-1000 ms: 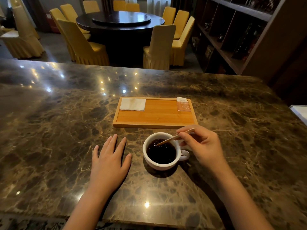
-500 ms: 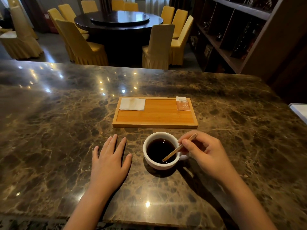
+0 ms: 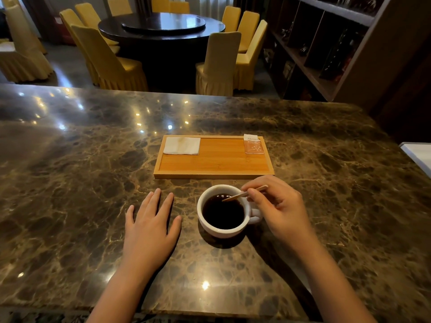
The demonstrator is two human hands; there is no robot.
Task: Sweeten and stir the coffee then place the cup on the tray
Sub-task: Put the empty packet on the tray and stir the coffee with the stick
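A white cup [image 3: 211, 227] full of dark coffee stands on the marble counter, just in front of the wooden tray [image 3: 213, 176]. My right hand [image 3: 281, 209] hovers over the cup's handle side, pinching a thin wooden stir stick [image 3: 243, 194] whose tip dips into the coffee at the far rim. My left hand [image 3: 150, 226] lies flat on the counter to the left of the cup, fingers spread, holding nothing. On the tray, a folded white napkin [image 3: 182, 146] lies in the far left corner and an orange sugar sachet [image 3: 253, 144] leans in the far right corner.
The marble counter [image 3: 81, 183] stretches wide on both sides. A white object's edge [image 3: 417, 156] shows at the far right. Beyond the counter stand a round dark table [image 3: 161, 26] with yellow-covered chairs and a dark shelf unit [image 3: 326, 43] at right.
The stick's tip has circled in the coffee, from the far rim to the near right side and back to the far rim. My left hand has stayed flat on the counter.
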